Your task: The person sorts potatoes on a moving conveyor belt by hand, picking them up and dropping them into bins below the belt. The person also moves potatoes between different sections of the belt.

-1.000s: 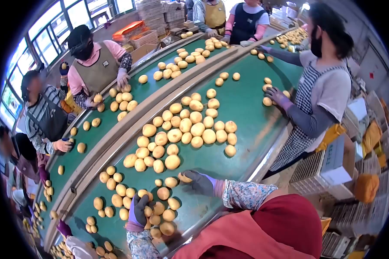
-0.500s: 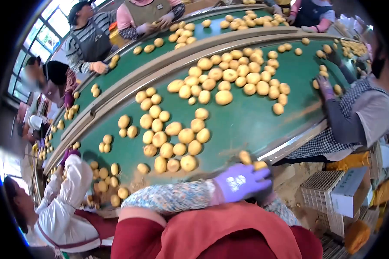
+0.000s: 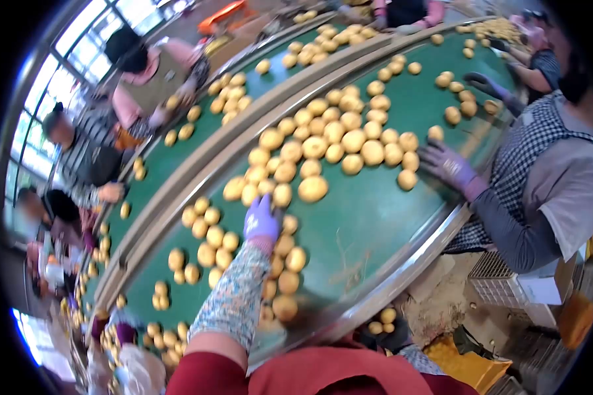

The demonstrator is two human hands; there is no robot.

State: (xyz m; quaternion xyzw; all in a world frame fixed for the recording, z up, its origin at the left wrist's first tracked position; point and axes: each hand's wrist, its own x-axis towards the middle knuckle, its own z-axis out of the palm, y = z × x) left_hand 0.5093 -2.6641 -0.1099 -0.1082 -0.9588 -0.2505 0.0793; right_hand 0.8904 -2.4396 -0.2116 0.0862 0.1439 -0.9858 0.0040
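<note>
My left hand (image 3: 262, 222), in a purple glove, reaches out over the green conveyor belt (image 3: 336, 230). Its fingers are stretched out and touch the near edge of a large group of potatoes (image 3: 313, 189). Low beside my body, past the belt's metal edge, is my right hand (image 3: 394, 337) in a dark glove. It cups a few small potatoes (image 3: 382, 320), and its fingers are partly hidden. More potatoes (image 3: 288, 282) lie in a cluster just right of my left forearm.
A co-worker in a checked apron (image 3: 507, 178) stands on the right, one gloved hand (image 3: 451, 166) near the potatoes. Other people work across a raised divider (image 3: 197, 158) and at the left. A white crate (image 3: 494, 280) and a yellow sack (image 3: 468, 362) are at lower right.
My left hand has moved from the belt's near edge, beside my right hand, out to the potatoes mid-belt. A few potatoes now show in my right hand. The co-worker's hand at right has come nearer.
</note>
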